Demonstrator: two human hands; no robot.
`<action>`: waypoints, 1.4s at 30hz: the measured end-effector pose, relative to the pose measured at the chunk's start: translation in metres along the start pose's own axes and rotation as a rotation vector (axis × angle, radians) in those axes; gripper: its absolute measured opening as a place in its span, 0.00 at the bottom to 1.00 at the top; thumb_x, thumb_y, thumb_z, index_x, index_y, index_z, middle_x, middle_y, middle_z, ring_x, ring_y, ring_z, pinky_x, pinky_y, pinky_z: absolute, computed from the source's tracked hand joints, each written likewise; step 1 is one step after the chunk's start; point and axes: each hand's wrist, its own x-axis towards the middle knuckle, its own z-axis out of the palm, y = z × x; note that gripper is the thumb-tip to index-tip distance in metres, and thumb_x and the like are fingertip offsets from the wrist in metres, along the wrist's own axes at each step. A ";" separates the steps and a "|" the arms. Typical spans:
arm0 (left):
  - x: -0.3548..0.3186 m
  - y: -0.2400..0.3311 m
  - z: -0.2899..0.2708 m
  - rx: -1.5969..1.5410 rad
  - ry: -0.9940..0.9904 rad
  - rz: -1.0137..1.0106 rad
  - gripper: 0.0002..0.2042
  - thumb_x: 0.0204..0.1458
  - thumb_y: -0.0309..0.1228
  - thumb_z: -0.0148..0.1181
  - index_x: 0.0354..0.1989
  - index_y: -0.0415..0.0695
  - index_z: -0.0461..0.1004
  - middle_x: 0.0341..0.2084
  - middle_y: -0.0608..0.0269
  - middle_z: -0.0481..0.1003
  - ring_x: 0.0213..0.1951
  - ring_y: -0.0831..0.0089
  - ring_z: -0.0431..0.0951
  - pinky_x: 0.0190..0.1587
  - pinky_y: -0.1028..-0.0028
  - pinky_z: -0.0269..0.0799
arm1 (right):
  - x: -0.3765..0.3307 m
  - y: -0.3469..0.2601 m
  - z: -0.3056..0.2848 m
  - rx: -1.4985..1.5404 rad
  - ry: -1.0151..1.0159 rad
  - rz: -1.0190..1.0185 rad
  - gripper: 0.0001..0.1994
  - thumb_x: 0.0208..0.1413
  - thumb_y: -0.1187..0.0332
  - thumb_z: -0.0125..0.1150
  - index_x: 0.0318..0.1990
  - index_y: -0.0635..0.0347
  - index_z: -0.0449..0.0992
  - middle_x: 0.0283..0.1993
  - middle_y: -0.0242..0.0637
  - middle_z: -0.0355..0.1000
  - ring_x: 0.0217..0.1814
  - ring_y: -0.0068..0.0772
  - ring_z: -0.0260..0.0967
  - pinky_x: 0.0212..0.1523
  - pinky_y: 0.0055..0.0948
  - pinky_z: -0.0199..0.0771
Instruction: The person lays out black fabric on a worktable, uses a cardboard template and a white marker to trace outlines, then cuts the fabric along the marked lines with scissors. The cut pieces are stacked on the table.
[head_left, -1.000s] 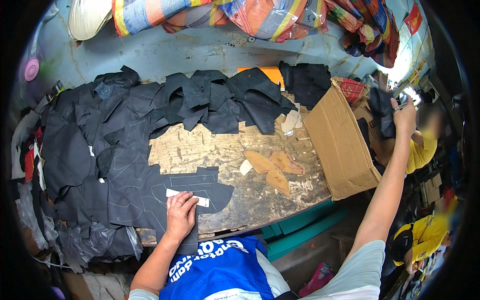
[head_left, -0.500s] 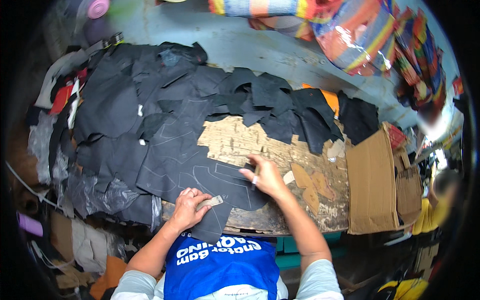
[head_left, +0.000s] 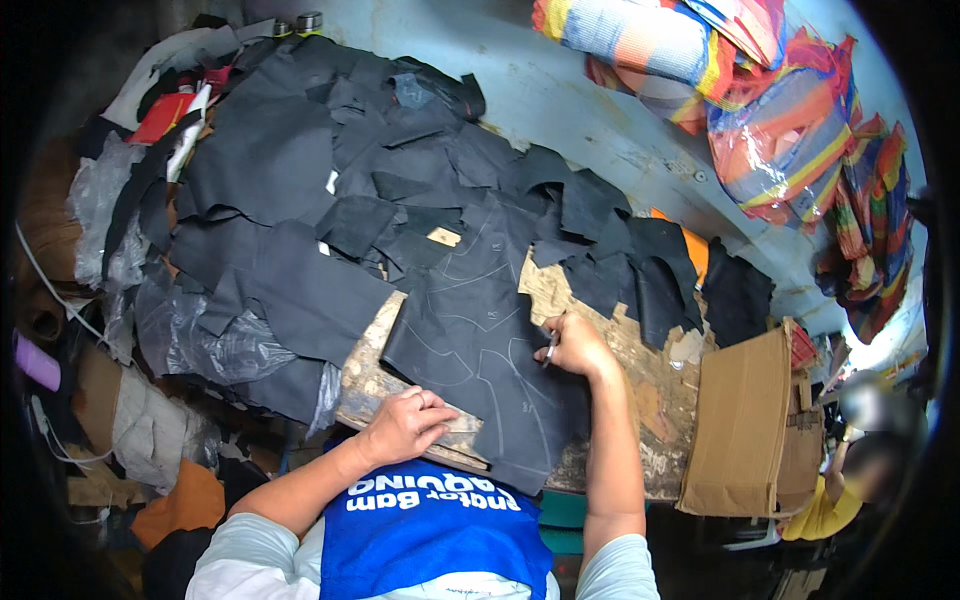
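Observation:
A dark sheet of leather or leather-like material (head_left: 455, 330), marked with several pale curved outlines, lies across the wooden bench in front of me. My right hand (head_left: 583, 347) is closed around a slim marking pen (head_left: 550, 348), at the sheet's right edge. My left hand (head_left: 405, 425) is at the bench's front edge, left of the sheet's near end. Its fingers are pinched on a small pale pattern piece (head_left: 463, 424), which is partly hidden and blends with the wood.
Dark leather pieces (head_left: 265, 130) are heaped over the bench's left and back. Bare wood (head_left: 365, 375) shows near my left hand. A cardboard box (head_left: 735, 425) stands at the right end. Striped woven bags (head_left: 780, 130) hang at the back right. A person in yellow (head_left: 825, 505) is at far right.
The marked sheet has turned, its near end swinging right, and bare wood now shows at its left. Both hands have moved: the right one to the right, the left one slightly right and down.

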 end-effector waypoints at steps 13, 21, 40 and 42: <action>0.034 -0.017 -0.013 0.383 0.362 -0.295 0.20 0.31 0.35 0.74 0.33 0.41 0.75 0.29 0.59 0.72 0.36 0.60 0.72 0.41 0.64 0.68 | -0.037 0.062 -0.012 -0.238 0.185 0.229 0.23 0.35 0.76 0.62 0.46 0.51 0.79 0.44 0.48 0.75 0.50 0.47 0.72 0.50 0.40 0.71; 0.047 -0.045 -0.025 0.305 0.302 -0.306 0.17 0.28 0.18 0.54 0.29 0.46 0.82 0.32 0.56 0.74 0.39 0.58 0.73 0.41 0.66 0.70 | -0.041 0.083 -0.023 0.126 0.254 0.056 0.16 0.41 0.69 0.67 0.40 0.63 0.79 0.25 0.43 0.73 0.30 0.32 0.72 0.35 0.30 0.70; 0.055 -0.009 0.032 0.286 -0.382 -0.072 0.16 0.54 0.37 0.56 0.51 0.49 0.74 0.58 0.58 0.65 0.64 0.57 0.58 0.62 0.41 0.42 | -0.399 0.242 -0.282 0.747 1.651 0.421 0.20 0.57 0.56 0.58 0.48 0.64 0.74 0.46 0.40 0.74 0.47 0.35 0.71 0.49 0.30 0.70; 0.079 -0.013 0.049 0.290 -0.384 0.033 0.16 0.55 0.36 0.55 0.51 0.49 0.73 0.58 0.58 0.66 0.64 0.57 0.59 0.63 0.43 0.43 | -0.409 0.270 -0.257 0.231 1.542 0.837 0.24 0.56 0.52 0.57 0.52 0.61 0.71 0.48 0.44 0.74 0.49 0.43 0.71 0.50 0.37 0.70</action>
